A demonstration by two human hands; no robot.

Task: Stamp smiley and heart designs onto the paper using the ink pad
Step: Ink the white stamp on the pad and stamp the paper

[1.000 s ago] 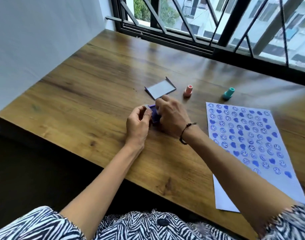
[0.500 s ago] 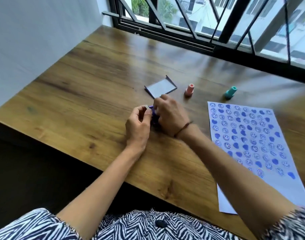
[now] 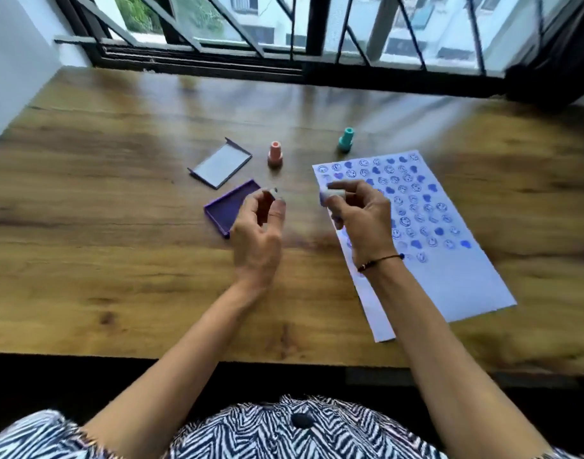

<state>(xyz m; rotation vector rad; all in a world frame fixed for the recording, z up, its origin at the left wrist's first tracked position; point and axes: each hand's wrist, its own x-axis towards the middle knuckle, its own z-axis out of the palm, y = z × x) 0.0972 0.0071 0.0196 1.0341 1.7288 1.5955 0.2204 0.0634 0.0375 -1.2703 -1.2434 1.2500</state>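
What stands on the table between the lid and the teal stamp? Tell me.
In the head view, the pink stamp stands upright between the lid and the teal stamp, touching neither.

ink pad (image 3: 229, 207) left of paper (image 3: 449, 260) (seemingly apart)

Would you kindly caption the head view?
Right hand lifts a white stamp over the stamped paper, beside the open ink pad.

blurred white object (image 3: 332, 194) in right hand's (image 3: 363, 220) grip, unidentifiable.
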